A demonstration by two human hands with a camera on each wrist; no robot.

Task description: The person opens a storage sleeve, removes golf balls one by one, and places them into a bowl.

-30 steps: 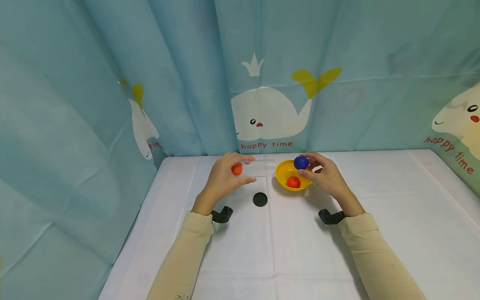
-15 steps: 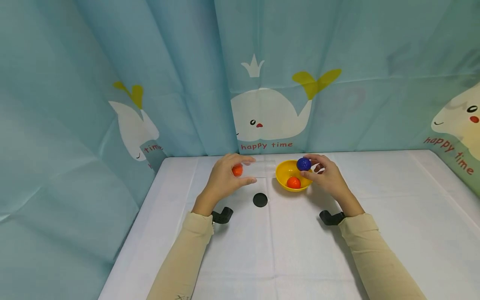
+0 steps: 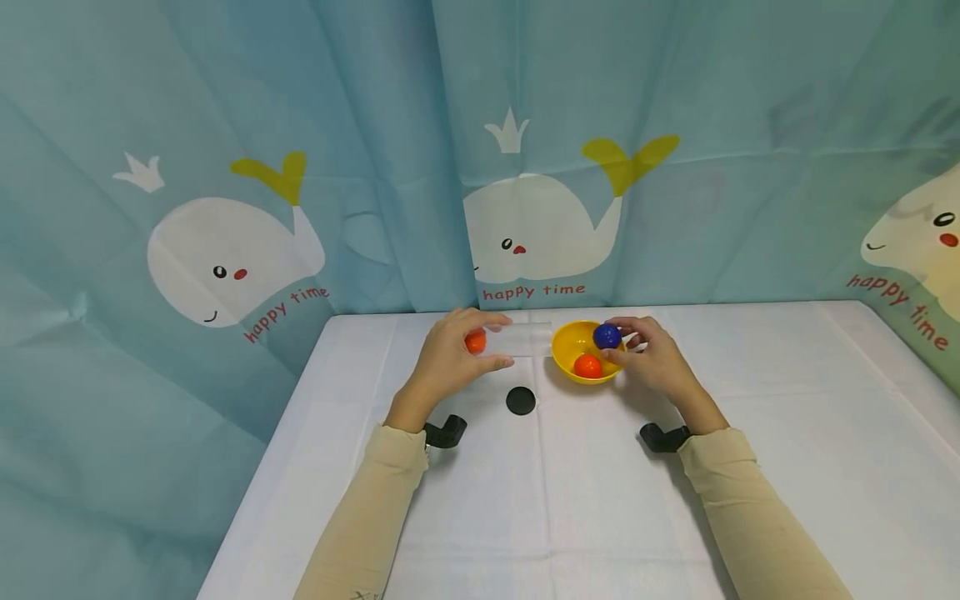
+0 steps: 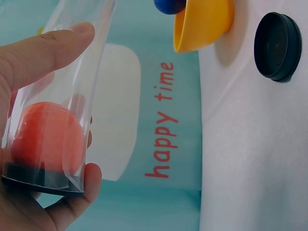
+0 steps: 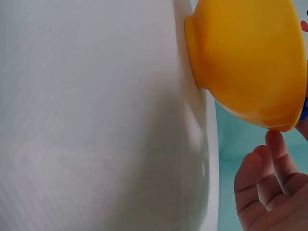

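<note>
Blue ball (image 3: 607, 336) lowered into yellow bowl (image 3: 564, 348), speckled

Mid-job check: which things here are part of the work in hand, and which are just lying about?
In use:
left hand holding the clear tube, orange ball inside
right hand holding the blue ball
yellow bowl with a second orange ball

Lying about:
black cap on the table
whale curtain

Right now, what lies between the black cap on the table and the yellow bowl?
Only bare white tablecloth: the black cap and yellow bowl stand apart, shown in the head and left wrist views.
</note>
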